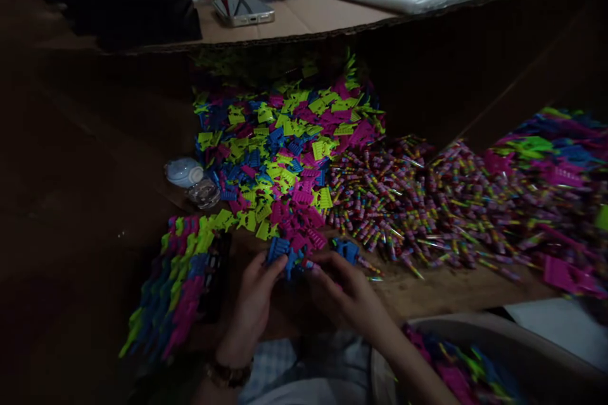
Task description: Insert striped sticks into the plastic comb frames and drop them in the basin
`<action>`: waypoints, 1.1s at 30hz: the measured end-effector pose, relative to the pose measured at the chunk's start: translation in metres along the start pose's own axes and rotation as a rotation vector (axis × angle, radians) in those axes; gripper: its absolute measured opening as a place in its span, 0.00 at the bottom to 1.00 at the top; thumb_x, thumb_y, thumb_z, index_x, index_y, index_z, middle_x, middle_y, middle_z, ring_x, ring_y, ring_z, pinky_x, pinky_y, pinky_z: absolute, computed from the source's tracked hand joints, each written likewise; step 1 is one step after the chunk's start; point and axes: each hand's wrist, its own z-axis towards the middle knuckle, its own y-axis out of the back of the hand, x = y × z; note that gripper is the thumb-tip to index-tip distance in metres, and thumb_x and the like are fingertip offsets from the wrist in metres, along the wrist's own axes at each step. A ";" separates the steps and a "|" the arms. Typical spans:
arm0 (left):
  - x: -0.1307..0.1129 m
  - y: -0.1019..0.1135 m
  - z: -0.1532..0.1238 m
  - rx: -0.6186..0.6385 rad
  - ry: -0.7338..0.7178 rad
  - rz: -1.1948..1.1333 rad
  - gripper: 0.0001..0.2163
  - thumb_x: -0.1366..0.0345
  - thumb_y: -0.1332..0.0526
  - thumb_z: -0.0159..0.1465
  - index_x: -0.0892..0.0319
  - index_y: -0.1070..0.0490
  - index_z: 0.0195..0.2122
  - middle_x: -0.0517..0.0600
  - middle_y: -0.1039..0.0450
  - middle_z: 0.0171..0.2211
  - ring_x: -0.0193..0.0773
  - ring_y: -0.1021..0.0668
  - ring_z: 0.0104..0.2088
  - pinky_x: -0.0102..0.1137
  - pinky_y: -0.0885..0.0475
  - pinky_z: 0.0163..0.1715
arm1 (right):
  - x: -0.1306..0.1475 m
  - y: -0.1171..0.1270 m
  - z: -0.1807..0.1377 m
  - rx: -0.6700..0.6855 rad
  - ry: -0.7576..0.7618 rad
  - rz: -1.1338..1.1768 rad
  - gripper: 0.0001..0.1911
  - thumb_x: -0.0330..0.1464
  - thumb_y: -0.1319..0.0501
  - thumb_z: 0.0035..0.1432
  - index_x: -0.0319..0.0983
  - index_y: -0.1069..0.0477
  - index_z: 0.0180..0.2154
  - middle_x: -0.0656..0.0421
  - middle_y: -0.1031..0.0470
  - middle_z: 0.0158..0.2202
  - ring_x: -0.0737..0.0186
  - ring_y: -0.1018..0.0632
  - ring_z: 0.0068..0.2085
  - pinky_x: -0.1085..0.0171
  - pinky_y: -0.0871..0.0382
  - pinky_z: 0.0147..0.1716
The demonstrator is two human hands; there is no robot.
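Note:
My left hand (254, 300) is closed on a small blue plastic comb-shaped piece (281, 252) at the near edge of the wooden bench (451, 291). My right hand (344, 288) meets it from the right, fingers pinched on the same blue piece and a thin candy stick. Just beyond lies a big heap of yellow-green, magenta and blue plastic pieces (285, 152). To its right spreads a pile of thin multicoloured sticks (413, 202). Another blue piece (346, 248) lies by my right fingers.
Rows of assembled pieces (175, 285) lie stacked at the left. A clear bottle with a pale cap (190, 178) lies left of the heap. A basin with finished pieces (470, 361) sits at lower right. A phone (244, 11), power strip and plastic sheets rest on the cardboard shelf behind.

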 end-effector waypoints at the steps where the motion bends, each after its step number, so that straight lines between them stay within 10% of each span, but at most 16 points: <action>1: -0.001 -0.001 -0.001 -0.019 -0.058 0.083 0.13 0.63 0.32 0.51 0.61 0.27 0.37 0.48 0.23 0.33 0.34 0.23 0.34 0.26 0.30 0.36 | 0.001 0.002 -0.001 -0.008 -0.009 0.017 0.09 0.36 0.44 0.58 0.39 0.29 0.38 0.56 0.22 0.36 0.60 0.23 0.38 0.65 0.30 0.38; 12: -0.020 -0.002 -0.014 0.162 -0.220 0.730 0.21 0.69 0.35 0.52 0.54 0.29 0.48 0.50 0.24 0.40 0.42 0.24 0.42 0.33 0.31 0.44 | 0.004 0.011 -0.006 -0.038 0.082 -0.064 0.08 0.34 0.43 0.58 0.40 0.28 0.39 0.54 0.23 0.37 0.58 0.23 0.40 0.62 0.30 0.40; 33: -0.020 -0.007 -0.016 0.270 0.278 -0.092 0.15 0.65 0.29 0.49 0.63 0.27 0.36 0.48 0.25 0.29 0.31 0.24 0.26 0.26 0.25 0.26 | 0.002 0.013 -0.016 0.201 -0.300 0.493 0.13 0.42 0.36 0.53 0.40 0.31 0.35 0.58 0.24 0.32 0.62 0.23 0.35 0.65 0.29 0.35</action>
